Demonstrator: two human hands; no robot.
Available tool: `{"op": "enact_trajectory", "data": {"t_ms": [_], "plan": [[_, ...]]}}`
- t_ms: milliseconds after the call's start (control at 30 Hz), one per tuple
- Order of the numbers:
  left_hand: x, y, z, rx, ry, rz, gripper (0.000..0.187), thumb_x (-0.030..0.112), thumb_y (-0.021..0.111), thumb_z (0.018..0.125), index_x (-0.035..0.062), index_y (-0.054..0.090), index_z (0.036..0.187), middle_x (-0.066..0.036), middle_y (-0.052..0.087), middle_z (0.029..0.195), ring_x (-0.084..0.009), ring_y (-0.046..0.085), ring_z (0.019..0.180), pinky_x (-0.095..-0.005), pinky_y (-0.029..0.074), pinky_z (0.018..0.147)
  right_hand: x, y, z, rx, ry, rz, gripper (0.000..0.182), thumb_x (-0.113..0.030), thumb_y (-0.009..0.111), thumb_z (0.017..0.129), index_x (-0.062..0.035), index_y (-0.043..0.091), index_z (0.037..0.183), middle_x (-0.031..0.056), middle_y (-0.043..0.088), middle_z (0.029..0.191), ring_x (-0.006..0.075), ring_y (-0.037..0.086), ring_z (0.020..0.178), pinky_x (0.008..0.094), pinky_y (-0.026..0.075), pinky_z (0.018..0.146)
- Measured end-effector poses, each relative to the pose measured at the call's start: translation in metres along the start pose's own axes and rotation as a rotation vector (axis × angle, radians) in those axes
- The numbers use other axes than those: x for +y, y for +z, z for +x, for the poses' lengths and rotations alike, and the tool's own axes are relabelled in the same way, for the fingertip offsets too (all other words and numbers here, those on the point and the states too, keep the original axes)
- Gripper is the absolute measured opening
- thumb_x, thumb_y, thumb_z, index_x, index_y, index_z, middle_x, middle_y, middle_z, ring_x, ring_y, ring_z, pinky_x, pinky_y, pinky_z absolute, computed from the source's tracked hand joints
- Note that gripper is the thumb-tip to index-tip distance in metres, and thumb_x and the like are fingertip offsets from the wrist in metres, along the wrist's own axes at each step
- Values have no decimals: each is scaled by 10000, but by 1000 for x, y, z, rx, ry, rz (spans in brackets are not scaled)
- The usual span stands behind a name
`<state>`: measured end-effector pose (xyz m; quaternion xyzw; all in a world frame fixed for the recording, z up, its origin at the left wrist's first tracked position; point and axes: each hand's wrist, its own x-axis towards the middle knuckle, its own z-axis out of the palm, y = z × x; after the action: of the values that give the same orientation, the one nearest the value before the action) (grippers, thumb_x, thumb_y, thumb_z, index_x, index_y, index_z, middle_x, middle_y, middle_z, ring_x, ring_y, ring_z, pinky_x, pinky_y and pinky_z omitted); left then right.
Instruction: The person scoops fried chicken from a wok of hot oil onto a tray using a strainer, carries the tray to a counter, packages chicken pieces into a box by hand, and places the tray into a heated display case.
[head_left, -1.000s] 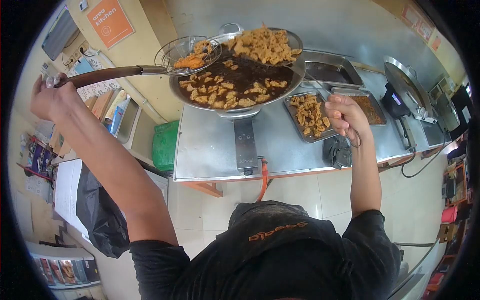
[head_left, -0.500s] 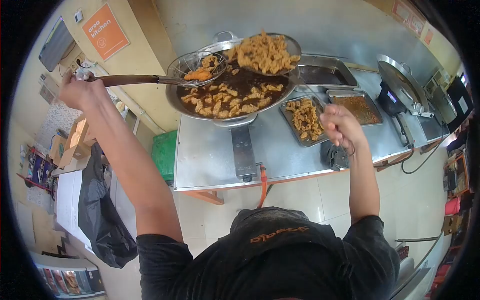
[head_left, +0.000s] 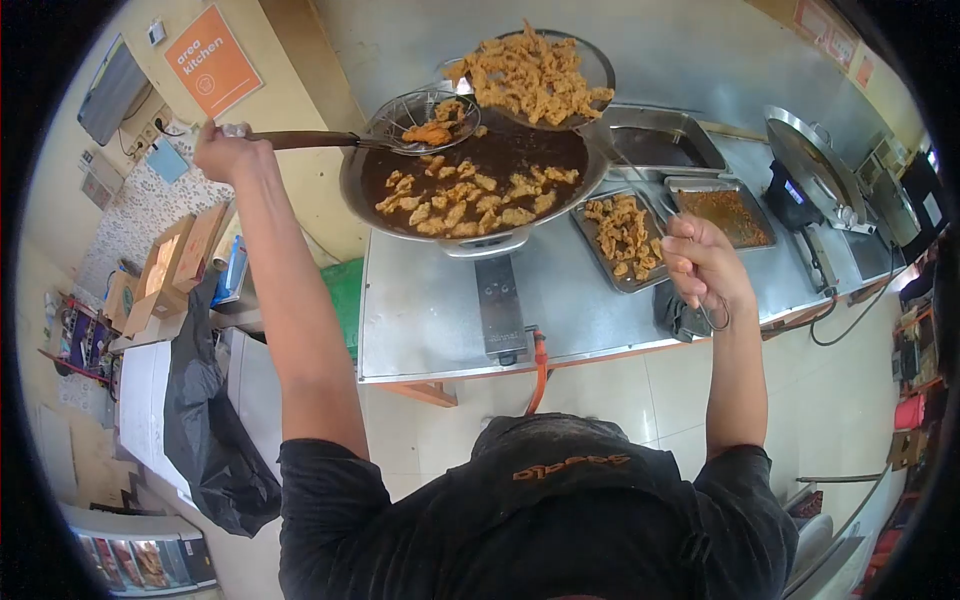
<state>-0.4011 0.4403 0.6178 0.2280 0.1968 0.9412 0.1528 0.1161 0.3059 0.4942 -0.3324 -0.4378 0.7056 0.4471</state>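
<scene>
My left hand point(head_left: 232, 155) is closed around the wooden handle of a wire skimmer point(head_left: 300, 140). A few orange-brown fried pieces point(head_left: 432, 131) sit in its basket, over the left side of a wide pan point(head_left: 352, 190) of dark oil. Closed on a long thin metal handle, my right hand point(head_left: 705, 262) holds up a large round strainer point(head_left: 598, 65) above the back of the pan. Golden fried pieces point(head_left: 535, 80) are heaped in it. More battered pieces point(head_left: 470, 195) float in the oil towards the front.
Right of the pan are a tray of fried pieces point(head_left: 625, 235), a tray with crumbs point(head_left: 725, 215) and a deeper tray point(head_left: 665, 140). Another pan point(head_left: 815, 150) stands farther right. A burner control panel point(head_left: 498, 310) and orange hose point(head_left: 540, 365) are at the table front point(head_left: 430, 340).
The heaped strainer has risen slightly and moved a little away, and its pieces have shifted. The skimmer stays over the oil at the left. The whole view has shifted slightly.
</scene>
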Motion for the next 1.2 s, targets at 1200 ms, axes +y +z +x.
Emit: {"op": "enact_trajectory", "data": {"t_ms": [1200], "plan": [[-14, -62, 10, 95, -24, 78, 97, 85, 512, 843, -12, 526, 843, -70, 495, 858, -174, 514, 692, -318, 437, 545, 14, -9, -40, 41, 23, 78, 253, 4, 500, 881, -165, 353, 763, 2, 420, 556, 49, 302, 307, 212, 229, 235]]}}
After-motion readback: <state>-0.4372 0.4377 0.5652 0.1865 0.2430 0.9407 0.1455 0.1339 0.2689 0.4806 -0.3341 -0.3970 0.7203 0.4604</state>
